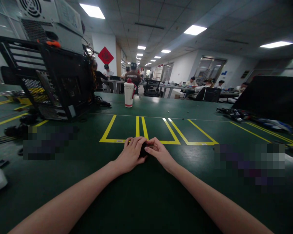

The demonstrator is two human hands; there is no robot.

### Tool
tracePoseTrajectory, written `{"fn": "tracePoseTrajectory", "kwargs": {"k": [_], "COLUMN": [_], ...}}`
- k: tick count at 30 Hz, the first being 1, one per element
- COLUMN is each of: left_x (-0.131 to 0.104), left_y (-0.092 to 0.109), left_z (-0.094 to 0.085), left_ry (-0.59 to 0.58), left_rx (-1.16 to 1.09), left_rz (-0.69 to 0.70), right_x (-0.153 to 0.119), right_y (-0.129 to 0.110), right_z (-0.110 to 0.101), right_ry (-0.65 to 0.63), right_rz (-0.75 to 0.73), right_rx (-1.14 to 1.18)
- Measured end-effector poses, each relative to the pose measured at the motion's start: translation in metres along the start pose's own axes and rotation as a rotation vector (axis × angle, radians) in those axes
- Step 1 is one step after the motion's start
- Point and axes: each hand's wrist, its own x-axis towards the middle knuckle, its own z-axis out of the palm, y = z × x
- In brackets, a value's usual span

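Both hands meet at the middle of the green table, just in front of a yellow-taped outline. My left hand (133,152) is wrapped over a small black object (143,150). Most of that object is hidden under the fingers, so its kind cannot be made out. On its right side, my right hand (158,152) has thumb and forefinger pinched close against it. Whatever lies between those fingertips is too small to name.
A black computer case (61,81) with a power supply on top stands at the left. Beyond the taped outlines is a white cup (128,94) with a red lid. Cables (234,113) and a dark screen (273,99) are at the right. People sit at tables farther back.
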Motion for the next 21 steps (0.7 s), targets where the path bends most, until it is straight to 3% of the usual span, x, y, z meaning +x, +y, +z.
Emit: {"fn": "tracePoseTrajectory", "kwargs": {"k": [9, 15, 21], "left_x": [-0.0034, -0.0029, -0.0026], "left_y": [0.001, -0.0001, -0.0013], "left_z": [-0.0062, -0.0045, -0.0015], "left_ry": [-0.038, -0.024, -0.007], "left_rx": [-0.048, -0.054, -0.047], "left_rz": [-0.012, -0.001, -0.002], "right_x": [-0.0023, -0.0025, -0.0017], "right_y": [-0.0037, -0.0044, -0.0045], "right_z": [-0.0043, -0.0014, -0.0025], "right_ry": [-0.155, -0.064, -0.016], "right_rz": [0.035, 0.007, 0.09], "right_rx": [0.045, 0.01, -0.029]}}
